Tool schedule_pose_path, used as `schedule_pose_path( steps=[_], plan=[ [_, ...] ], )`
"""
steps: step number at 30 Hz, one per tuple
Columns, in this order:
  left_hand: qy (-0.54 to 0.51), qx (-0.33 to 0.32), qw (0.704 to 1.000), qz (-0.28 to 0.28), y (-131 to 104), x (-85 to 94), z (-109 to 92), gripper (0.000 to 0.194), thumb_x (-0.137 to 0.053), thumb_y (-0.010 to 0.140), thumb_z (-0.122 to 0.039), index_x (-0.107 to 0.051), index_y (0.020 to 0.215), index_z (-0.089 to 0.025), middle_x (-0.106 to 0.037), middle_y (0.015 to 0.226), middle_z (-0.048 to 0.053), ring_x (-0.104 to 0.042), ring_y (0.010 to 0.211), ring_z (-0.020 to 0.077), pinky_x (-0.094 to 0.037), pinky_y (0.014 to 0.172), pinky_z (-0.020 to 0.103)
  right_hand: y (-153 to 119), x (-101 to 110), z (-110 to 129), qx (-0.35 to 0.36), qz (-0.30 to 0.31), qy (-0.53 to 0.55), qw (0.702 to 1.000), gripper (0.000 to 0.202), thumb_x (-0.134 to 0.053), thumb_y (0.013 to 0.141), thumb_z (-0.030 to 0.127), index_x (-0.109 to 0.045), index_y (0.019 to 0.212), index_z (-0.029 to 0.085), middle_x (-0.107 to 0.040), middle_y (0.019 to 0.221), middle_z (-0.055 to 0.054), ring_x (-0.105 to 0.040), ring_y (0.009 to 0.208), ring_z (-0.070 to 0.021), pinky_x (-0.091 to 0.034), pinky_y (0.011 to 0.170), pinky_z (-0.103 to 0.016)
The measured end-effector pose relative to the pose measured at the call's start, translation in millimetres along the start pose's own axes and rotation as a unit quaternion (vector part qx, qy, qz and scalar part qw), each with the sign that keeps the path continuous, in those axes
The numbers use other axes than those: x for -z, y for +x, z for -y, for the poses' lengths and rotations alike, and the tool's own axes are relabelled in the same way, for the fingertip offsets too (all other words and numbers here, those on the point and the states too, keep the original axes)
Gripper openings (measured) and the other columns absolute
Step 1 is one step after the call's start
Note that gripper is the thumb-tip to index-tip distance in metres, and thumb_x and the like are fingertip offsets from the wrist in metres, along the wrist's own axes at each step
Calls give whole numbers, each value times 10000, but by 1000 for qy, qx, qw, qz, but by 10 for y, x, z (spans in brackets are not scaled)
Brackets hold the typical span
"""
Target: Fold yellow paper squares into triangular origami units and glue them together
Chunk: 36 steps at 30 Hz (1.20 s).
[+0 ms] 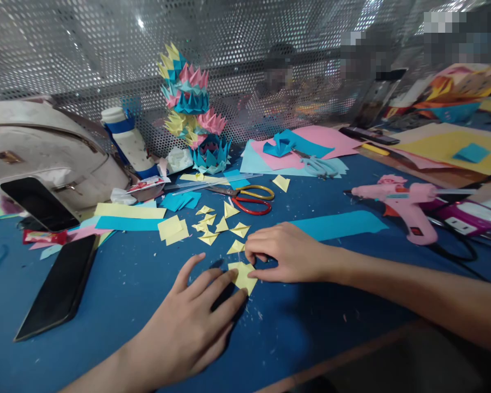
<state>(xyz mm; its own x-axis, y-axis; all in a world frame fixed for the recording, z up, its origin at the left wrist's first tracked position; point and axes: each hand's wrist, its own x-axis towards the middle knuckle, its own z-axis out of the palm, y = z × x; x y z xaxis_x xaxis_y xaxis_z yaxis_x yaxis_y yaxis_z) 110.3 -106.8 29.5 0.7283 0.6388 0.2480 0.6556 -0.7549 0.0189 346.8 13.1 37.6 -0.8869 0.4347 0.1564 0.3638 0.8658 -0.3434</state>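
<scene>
A small yellow paper square [245,279], partly folded at its upper edge, lies on the blue table between my hands. My left hand [200,314] is spread, with two fingertips on the paper's left side. At its right corner, my right hand [288,254] has its fingers curled and its thumb against the paper. Just beyond are several folded yellow paper triangles [240,230]. Two flat yellow squares [172,230] lie to their left. Scissors [251,199] with one yellow and one red handle rest behind the triangles.
A folded-paper sculpture [188,103] stands at the back by a perforated metal screen. A pink glue gun [411,204] lies at right, near a blue paper strip [339,225]. Two phones, one a black phone [61,286], a bottle [129,142] and a white bag [45,147] occupy the left.
</scene>
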Motion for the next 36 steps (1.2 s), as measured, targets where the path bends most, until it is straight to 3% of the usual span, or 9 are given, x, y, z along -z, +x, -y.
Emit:
schedule_pose_path(
  steps=[4,8,13,17,21,26,31,36],
  plan=[
    [-51,57,997,20,6,-29,0,478,-469,986,-226,-426,1459,-177,-606,1290,84,-541,1196,253,-141,1193,553,10,-13,37,-47,24,38,998,75,-584,866,159,-595,794,178,-598,723,34,-529,667,-102,-249,586,-234],
    [-98,98,989,55,18,-21,20,572,-502,955,-219,-348,1506,-205,-565,1273,105,-519,1191,272,-189,1161,608,20,-7,28,-77,24,84,993,112,-559,864,129,-601,770,174,-610,718,30,-505,647,-97,-262,588,-226],
    [-141,103,983,52,30,48,40,571,-520,925,-158,-396,1474,-249,-558,1289,92,-506,1236,265,-166,1170,609,26,-13,23,-86,15,118,989,101,-575,854,122,-619,780,174,-633,727,31,-513,650,-95,-271,581,-220],
    [-133,75,987,58,35,62,32,560,-509,944,-160,-399,1479,-280,-591,1311,53,-496,1279,257,-76,1193,602,22,-36,14,-85,9,121,989,97,-578,860,143,-621,779,175,-635,722,37,-509,638,-91,-274,575,-221],
    [-82,33,995,43,47,34,10,528,-491,999,-249,-365,1511,-241,-606,1343,48,-498,1308,246,12,1220,560,20,-55,2,-78,5,126,989,99,-574,867,151,-623,784,172,-642,733,28,-516,640,-92,-280,582,-218],
    [-60,-17,994,89,86,51,2,657,-467,1018,-488,-264,1556,-169,-460,1522,101,-410,1406,277,53,1218,570,23,-58,5,-80,5,125,989,96,-573,858,148,-628,781,169,-642,723,24,-529,649,-97,-284,593,-218],
    [-68,-23,990,117,113,55,-14,721,-435,1014,-553,-182,1578,-182,-336,1596,76,-318,1459,293,28,1210,601,33,-63,7,-78,4,137,987,86,-572,826,111,-630,795,168,-644,756,15,-525,660,-103,-286,591,-216],
    [-55,-31,995,77,104,50,-69,691,-447,1011,-547,-286,1546,-140,-418,1552,97,-443,1362,289,-68,1220,570,46,-46,35,-47,29,146,988,104,-552,900,126,-636,857,169,-651,829,-4,-548,732,-121,-332,640,-227]
  ],
)
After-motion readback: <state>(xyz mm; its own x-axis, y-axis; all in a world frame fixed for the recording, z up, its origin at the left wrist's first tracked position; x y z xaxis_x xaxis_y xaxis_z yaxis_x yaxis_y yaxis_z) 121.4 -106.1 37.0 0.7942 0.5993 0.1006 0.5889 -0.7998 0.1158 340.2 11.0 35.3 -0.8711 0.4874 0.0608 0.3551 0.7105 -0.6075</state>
